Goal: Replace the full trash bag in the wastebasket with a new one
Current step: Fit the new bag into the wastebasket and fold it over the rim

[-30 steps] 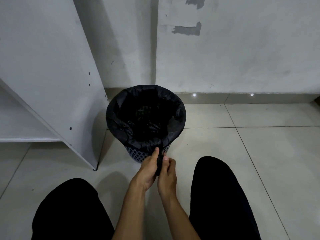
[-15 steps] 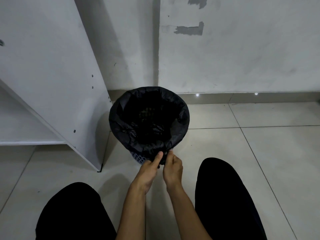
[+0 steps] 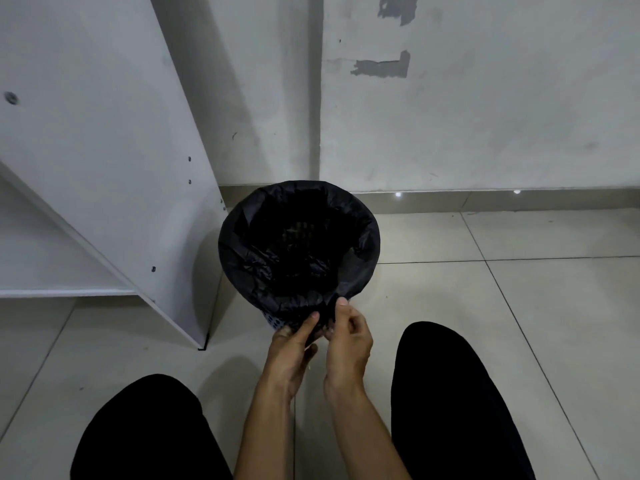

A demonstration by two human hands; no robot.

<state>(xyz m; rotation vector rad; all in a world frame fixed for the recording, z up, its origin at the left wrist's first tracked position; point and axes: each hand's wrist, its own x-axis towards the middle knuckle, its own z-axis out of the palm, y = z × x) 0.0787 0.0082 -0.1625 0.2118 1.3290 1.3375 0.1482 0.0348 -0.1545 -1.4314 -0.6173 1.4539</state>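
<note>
- Both my hands have climbed from below the near rim to right at it, and the gathered tail of plastic I was twisting a second ago is now bunched shorter between them.
- My left hand (image 3: 290, 348) pinches the black bag (image 3: 367, 244) at the near edge, thumb up against the folded-over plastic.
- My right hand (image 3: 348, 337) grips the same bunch just beside it, fingers curled, thumb tip on the rim fold.
- That bag lines the bin (image 3: 277, 322), its mouth folded over the rim all round; only a strip of perforated wall shows below the fold, by my left fingers.
- It stands on the floor (image 3: 450, 299) near the wall (image 3: 485, 116), close beside the leaning white panel (image 3: 104, 150) on its left.
- To the bin's right lies open tile.
- My knees (image 3: 446, 393) flank both forearms, with a narrow lane of floor between them.
</note>
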